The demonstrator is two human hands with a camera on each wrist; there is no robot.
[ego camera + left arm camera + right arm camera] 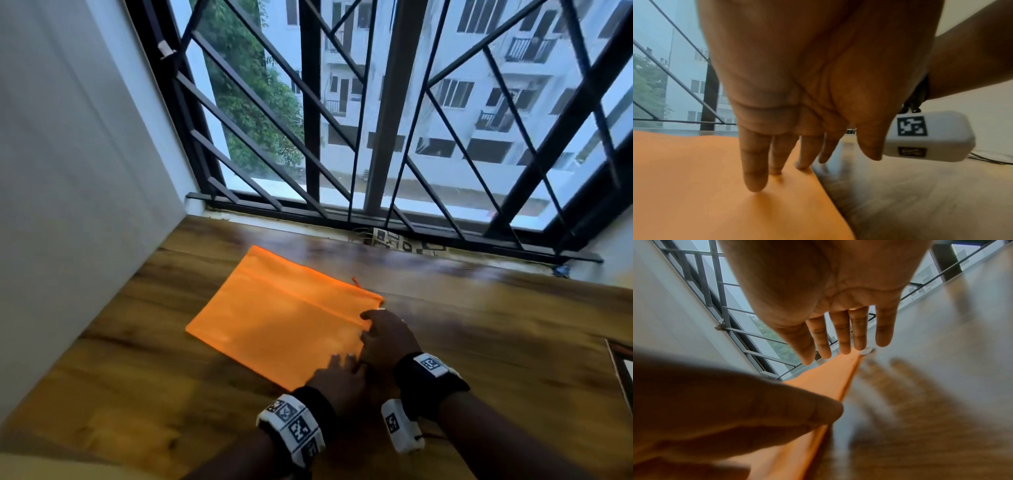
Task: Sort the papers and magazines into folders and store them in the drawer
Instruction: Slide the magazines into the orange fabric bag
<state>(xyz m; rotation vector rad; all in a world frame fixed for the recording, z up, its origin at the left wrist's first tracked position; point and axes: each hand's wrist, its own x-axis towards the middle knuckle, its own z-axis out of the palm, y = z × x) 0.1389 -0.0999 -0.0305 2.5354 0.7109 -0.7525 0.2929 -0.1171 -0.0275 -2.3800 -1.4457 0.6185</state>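
An orange folder [274,322] lies flat and closed on the wooden desk [496,342], with a thin orange cord [356,281] at its far right corner. Both hands are at its right edge. My left hand [339,363] has straight fingers, and its fingertips [756,183] press down on the folder [694,186] close to the edge. My right hand [371,329] is just beyond it, fingers [844,340] straight over the folder's edge [828,382] beside a small white round fastener [866,351]. Neither hand holds anything. No papers or magazines are in view.
A white wall [85,171] borders the desk on the left. A barred window [342,137] runs along the back, with a black-and-white patterned sheet [400,241] at its sill. A dark-framed item [621,363] pokes in at the right edge.
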